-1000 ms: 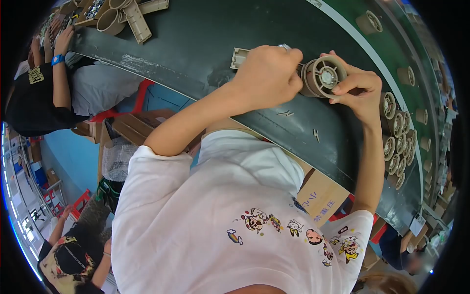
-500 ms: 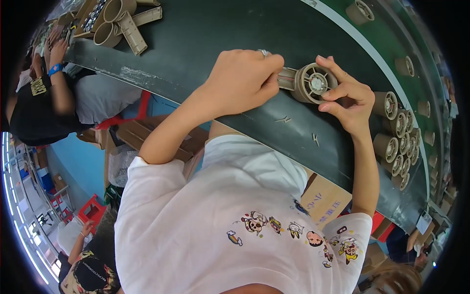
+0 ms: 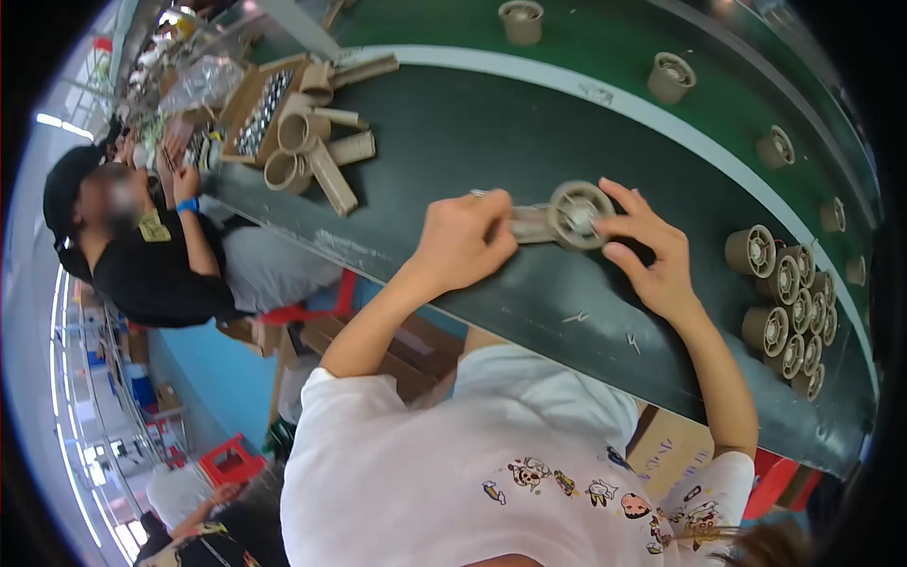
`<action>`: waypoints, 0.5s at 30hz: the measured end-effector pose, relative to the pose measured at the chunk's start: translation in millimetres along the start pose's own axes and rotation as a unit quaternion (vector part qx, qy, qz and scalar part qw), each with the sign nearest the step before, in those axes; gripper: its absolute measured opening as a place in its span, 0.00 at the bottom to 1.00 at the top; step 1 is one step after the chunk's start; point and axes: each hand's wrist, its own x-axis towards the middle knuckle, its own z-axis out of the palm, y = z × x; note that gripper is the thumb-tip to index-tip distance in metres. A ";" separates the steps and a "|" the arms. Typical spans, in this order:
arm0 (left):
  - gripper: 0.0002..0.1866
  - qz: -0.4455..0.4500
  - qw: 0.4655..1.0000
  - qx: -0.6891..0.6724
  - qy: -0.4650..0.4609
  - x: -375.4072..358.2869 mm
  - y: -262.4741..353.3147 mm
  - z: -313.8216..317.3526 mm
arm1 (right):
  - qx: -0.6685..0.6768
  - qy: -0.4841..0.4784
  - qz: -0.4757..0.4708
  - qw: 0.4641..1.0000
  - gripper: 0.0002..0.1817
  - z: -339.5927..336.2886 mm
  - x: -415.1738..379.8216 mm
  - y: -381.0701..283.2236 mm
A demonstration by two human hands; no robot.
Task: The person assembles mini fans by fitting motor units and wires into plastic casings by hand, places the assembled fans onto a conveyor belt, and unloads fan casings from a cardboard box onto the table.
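My left hand [image 3: 465,236] is closed around the handle of a beige hair dryer housing [image 3: 548,231], held over the dark work surface. The housing's round head points up and shows a spoked ring with a pale hub, slightly blurred. At the right side of that head is my right hand [image 3: 657,255], its fingers and thumb curved around the edge and one fingertip touching near the hub. Whatever it may pinch there is hidden. Below the housing lie small metallic pins [image 3: 576,317], with another small group [image 3: 634,343] to their right.
Round beige fan units [image 3: 766,328] stand clustered at the right. More units [image 3: 672,77] sit on the green belt beyond a white curved edge [image 3: 472,59]. At the left are empty housings [image 3: 331,175] and a cardboard box [image 3: 236,123] of metallic parts. A co-worker [image 3: 161,265] sits there.
The camera view has shifted, bringing more of the left side into sight. Both hands stay at the housing; my right index finger has moved inward over the head toward the hub.
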 end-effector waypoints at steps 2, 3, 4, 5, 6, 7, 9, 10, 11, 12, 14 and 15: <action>0.04 -0.063 0.991 0.089 0.074 17.9 -19.5 -4.3 | 0.034 0.037 0.033 0.998 0.24 6.5 7.6 -4.7; 0.05 -0.098 0.981 0.125 0.112 30.9 -33.3 -7.1 | 0.057 0.042 0.048 0.996 0.25 9.8 8.0 -2.5; 0.08 -0.156 0.961 0.192 0.126 46.7 -45.8 -13.4 | 0.013 0.036 0.029 0.999 0.25 11.3 7.5 -2.2; 0.10 -0.174 0.952 0.212 0.139 62.9 -66.4 -20.7 | 0.009 0.032 0.026 0.999 0.26 12.1 5.1 -2.0; 0.11 -0.211 0.938 0.225 0.156 81.3 -79.1 -28.5 | 0.005 0.027 0.023 0.999 0.26 12.4 2.3 -2.5; 0.11 -0.203 0.928 0.255 0.181 99.3 -100.8 -31.4 | -0.006 0.026 0.025 0.999 0.26 12.3 1.0 -4.4; 0.13 -0.247 0.910 0.278 0.184 141.3 -123.7 -34.4 | -0.014 0.029 0.020 0.999 0.25 14.3 0.6 -2.1; 0.13 -0.247 0.910 0.267 0.199 163.3 -143.9 -29.1 | -0.020 0.034 0.021 0.999 0.25 16.0 0.2 -1.2; 0.14 -0.245 0.910 0.254 0.217 184.4 -165.9 -19.4 | -0.018 0.036 0.020 0.999 0.24 16.3 0.7 -1.8; 0.14 -0.209 0.911 0.239 0.263 202.1 -187.8 -9.9 | -0.023 0.035 0.014 0.999 0.24 16.6 0.5 -1.8; 0.15 -0.175 0.915 0.216 0.292 222.6 -198.5 -2.7 | -0.039 0.041 0.005 0.998 0.24 14.9 -0.8 -0.3; 0.15 -0.175 0.914 0.212 0.298 228.2 -198.7 -3.0 | -0.046 0.037 0.006 0.998 0.23 13.1 -3.0 -0.1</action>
